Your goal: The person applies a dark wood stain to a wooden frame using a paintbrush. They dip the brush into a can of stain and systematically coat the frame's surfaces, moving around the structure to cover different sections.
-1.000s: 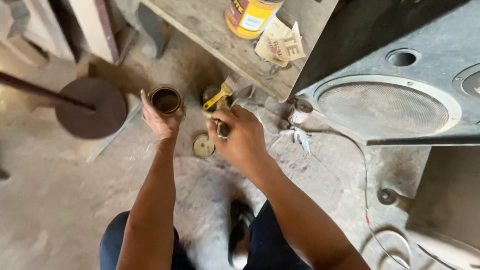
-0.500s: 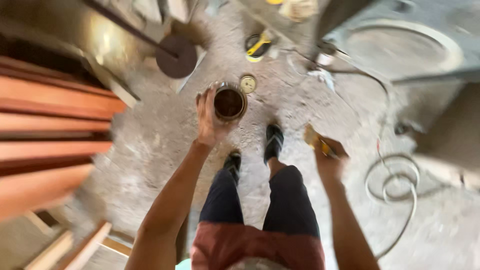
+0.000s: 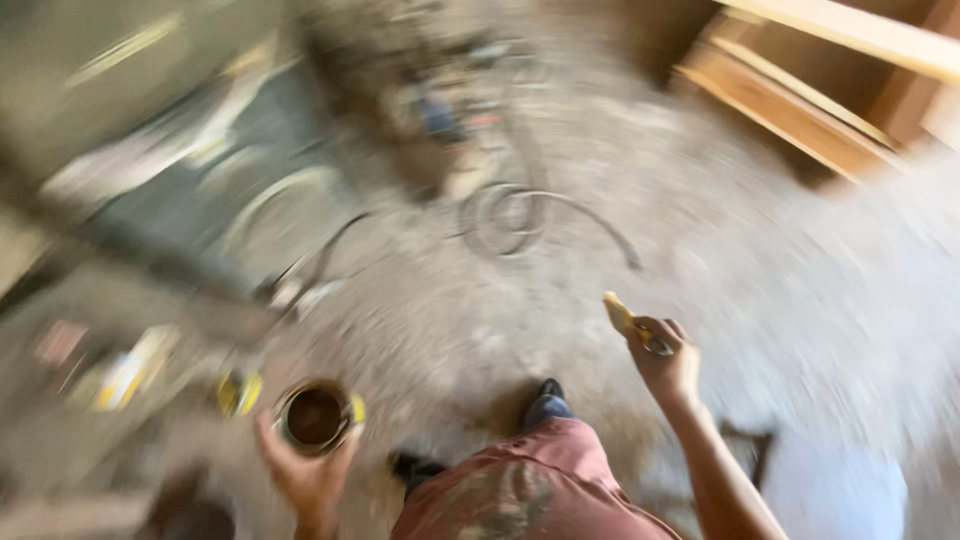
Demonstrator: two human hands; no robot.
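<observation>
Tin: small, round, open-topped, dark liquid inside, cupped from below in the left hand, fingers wrapped round it, low left over the dusty floor. Brush: yellowish, clenched in the raised right hand. Coiled cable lies beyond; everything blurred.

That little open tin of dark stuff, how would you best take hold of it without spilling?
Grip the tin around its round side wall, coming from below and behind, as the left hand does now. Its top is open with dark liquid showing, so it should stay upright and the rim is best left clear. The picture is blurred, so finer details are unclear.
</observation>
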